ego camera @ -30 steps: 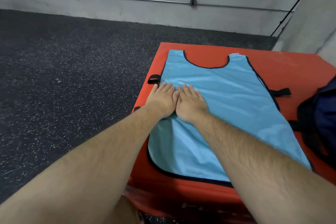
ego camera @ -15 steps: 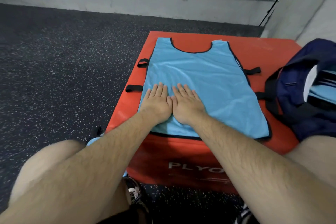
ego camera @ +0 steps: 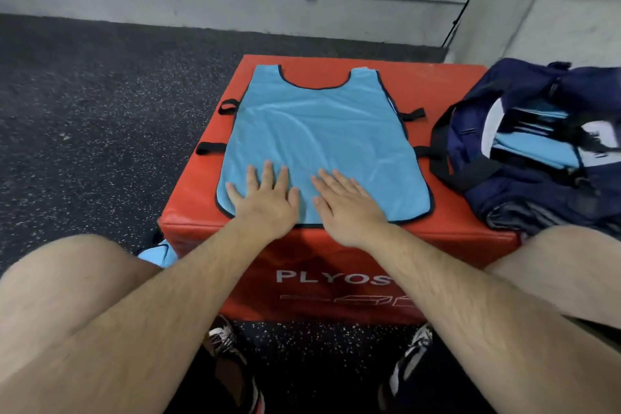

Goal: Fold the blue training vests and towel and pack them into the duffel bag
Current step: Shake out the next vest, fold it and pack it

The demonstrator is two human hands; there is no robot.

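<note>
Once smoothed to its hem, the vest [ego camera: 322,131] looks ready to fold
Touching before, the left hand [ego camera: 265,203] and right hand [ego camera: 349,208] now rest flat and apart on it, gripping nothing

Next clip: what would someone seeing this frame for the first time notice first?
A light blue vest lies spread flat on a red box and fills the middle of the view. The left hand and right hand press flat on its near hem, fingers straight. At the box's right end, an open navy duffel bag shows folded blue cloth inside.
</note>
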